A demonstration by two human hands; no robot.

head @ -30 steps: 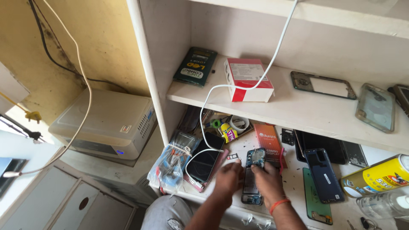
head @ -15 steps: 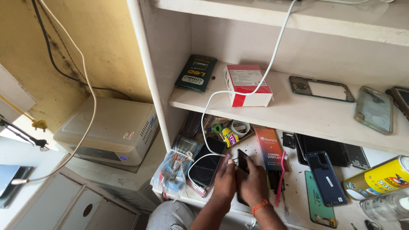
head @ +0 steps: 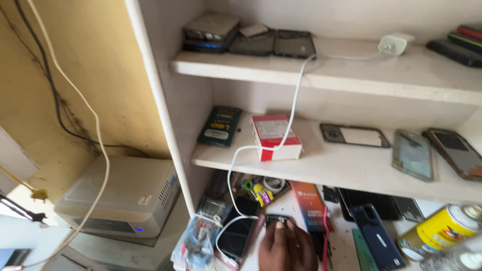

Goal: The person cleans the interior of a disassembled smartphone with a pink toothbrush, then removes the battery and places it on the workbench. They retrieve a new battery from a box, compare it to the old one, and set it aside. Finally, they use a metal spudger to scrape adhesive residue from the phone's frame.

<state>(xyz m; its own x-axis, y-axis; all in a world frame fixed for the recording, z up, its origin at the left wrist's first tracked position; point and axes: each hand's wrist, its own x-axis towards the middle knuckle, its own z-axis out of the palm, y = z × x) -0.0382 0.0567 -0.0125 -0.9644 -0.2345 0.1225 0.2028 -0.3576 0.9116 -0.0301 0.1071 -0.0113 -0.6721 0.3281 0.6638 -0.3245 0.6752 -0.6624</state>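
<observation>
Phone (head: 277,219), small dark unit, sits on white bench just past fingertips (head: 279,226) of one hand (head: 287,248), touching its near edge, w/ white cable (head: 236,170) to its left; grip can't be judged, which hand unclear.

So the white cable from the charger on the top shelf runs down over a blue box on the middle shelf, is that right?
Not quite. The head view shows the white cable running from the charger on the top shelf down over a box on the middle shelf, but that box is red and white, not blue.
</observation>
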